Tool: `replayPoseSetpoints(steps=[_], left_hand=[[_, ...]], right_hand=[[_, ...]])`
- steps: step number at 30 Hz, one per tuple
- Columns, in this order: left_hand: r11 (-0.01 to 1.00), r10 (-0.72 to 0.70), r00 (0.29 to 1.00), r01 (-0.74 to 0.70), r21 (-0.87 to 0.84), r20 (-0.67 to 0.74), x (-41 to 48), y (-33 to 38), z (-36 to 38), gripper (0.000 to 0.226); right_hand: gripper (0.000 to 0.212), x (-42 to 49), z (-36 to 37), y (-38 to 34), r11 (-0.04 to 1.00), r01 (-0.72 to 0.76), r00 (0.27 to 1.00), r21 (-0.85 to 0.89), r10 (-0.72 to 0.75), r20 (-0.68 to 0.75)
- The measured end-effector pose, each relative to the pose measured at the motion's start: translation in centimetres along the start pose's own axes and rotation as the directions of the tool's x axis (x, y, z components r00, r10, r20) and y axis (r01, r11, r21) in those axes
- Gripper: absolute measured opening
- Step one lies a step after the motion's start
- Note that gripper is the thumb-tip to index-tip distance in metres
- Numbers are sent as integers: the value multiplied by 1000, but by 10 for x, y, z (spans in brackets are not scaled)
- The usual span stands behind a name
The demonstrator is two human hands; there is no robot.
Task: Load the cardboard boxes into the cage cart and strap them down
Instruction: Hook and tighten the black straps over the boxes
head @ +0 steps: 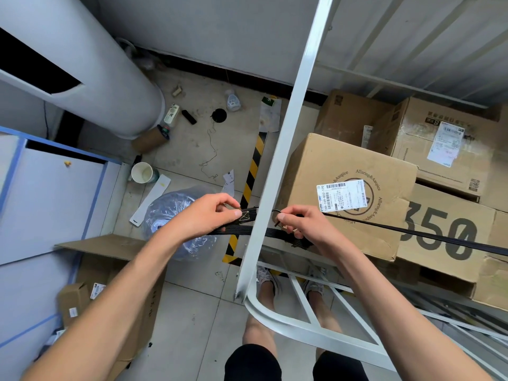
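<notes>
Right now the person is fastening a black flat woven strap around the white painted metal corner post of the white tubular cage cart. The brown cardboard boxes are already sitting stacked inside the cart, at three o'clock from the post, so loading looks done and strapping appears to be the step in hand.

The left hand is working at nine o'clock of the post, its thumb and forefinger pinching the stitched end of the strap while the other fingers are curling beneath. The right hand is working at three o'clock of the post, thumb and forefinger pinching the strap at its thin dark metal ring fitting, with the remaining fingers curling over the band. From there a narrow run of strap is stretching away toward four o'clock, across the box faces.

To do this well, the band should probably be lying flat against the post, with no twist. The stitched end should be meeting the fitting squarely, and the long run needs holding taut until the ends are joined. Slack at that point would likely be letting the upper boxes shift.
</notes>
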State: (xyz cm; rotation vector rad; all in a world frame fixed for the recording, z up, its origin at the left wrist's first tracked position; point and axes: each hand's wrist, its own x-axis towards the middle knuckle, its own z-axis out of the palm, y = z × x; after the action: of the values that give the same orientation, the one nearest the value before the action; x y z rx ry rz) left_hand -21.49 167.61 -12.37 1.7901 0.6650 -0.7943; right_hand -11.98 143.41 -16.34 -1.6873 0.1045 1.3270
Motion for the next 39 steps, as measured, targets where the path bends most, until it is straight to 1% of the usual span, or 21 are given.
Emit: replayPoseSetpoints(steps=[5, 6, 8, 9, 11, 12, 13, 14, 15, 16, 18, 20, 22, 23, 25, 27, 28, 30, 33, 36, 39], left_hand=[[991, 1, 1000, 2, 130, -23, -11, 1, -7, 18], [986, 17, 998, -6, 168, -66, -15, 4, -3, 20], [966, 168, 956, -112, 234, -239, -22, 13, 10, 25], [945, 288, 907, -218, 245, -305, -27, 22, 18, 25], [878, 467, 832, -393, 274, -301, -38, 43, 37, 25], [812, 549, 790, -428, 396, -271, -38, 52, 48, 27], [695, 629, 741, -399, 598, -237, -34, 59, 59, 33], [544, 662, 726, -297, 785, -184, -28, 65, 71, 44], [420, 616, 775, -169, 892, -143, -23, 73, 82, 55], [325, 543, 832, -84, 942, -112, -16, 80, 93, 62], [178, 423, 904, -13, 984, -65, -6, 92, 108, 51], [66, 313, 949, 4, 998, -24, 3, 101, 118, 32], [-27, 242, 970, -3, 1000, 10, 6, 111, 121, 32], [-28, 221, 975, -15, 1000, 21, 5, 115, 119, 34], [107, 220, 975, -46, 993, 21, 2, 125, 120, 26], [389, 281, 959, -89, 917, -26, 0, 135, 125, 11], [534, 297, 952, -100, 840, -76, 0, 142, 130, 13], [692, 349, 925, -149, 706, -148, -1, 162, 146, 24], [736, 415, 907, -291, 611, -68, 2, 187, 175, 24], [790, 437, 899, -404, 462, 37, 12, 193, 185, 24], [862, 413, 908, -414, 294, 66, 22, 181, 171, 26]], right_hand=[[14, -7, -7, 3, 1000, 6, 1000, 1, -6, -4], [14, -10, -9, 4, 1000, 9, 1000, 1, -9, -12], [14, -15, -12, 7, 1000, 19, 999, 1, -19, -28], [14, -18, -13, 8, 1000, 23, 999, 4, -23, -33], [15, -22, -16, 12, 999, 26, 999, 22, -25, -37], [14, -24, -18, 14, 999, 33, 999, 37, -31, -34], [13, -27, -20, 15, 997, 38, 999, 60, -37, -28], [11, -29, -23, 16, 995, 50, 999, 84, -48, -22], [11, -32, -26, 16, 993, 59, 998, 98, -58, -17], [12, -34, -29, 17, 993, 70, 998, 100, -69, -14], [13, -37, -35, 20, 993, 89, 996, 76, -88, -14], [13, -40, -42, 24, 995, 90, 996, 47, -89, -20], [10, -42, -46, 30, 997, 63, 998, 34, -62, -33], [8, -43, -47, 33, 998, 49, 998, 44, -47, -50], [7, -45, -51, 39, 996, 46, 996, 81, -40, -78], [12, -49, -56, 42, 995, 57, 996, 82, -51, -76], [14, -50, -57, 43, 997, 53, 997, 63, -49, -65], [9, -52, -55, 42, 997, 74, 996, 26, -73, -53], [7, -50, -52, 42, 997, 65, 994, -47, -69, -90], [32, -56, -64, 42, 989, 12, 988, 147, 11, -152], [25, -62, -73, 37, 983, 79, 989, 168, -57, -135]])
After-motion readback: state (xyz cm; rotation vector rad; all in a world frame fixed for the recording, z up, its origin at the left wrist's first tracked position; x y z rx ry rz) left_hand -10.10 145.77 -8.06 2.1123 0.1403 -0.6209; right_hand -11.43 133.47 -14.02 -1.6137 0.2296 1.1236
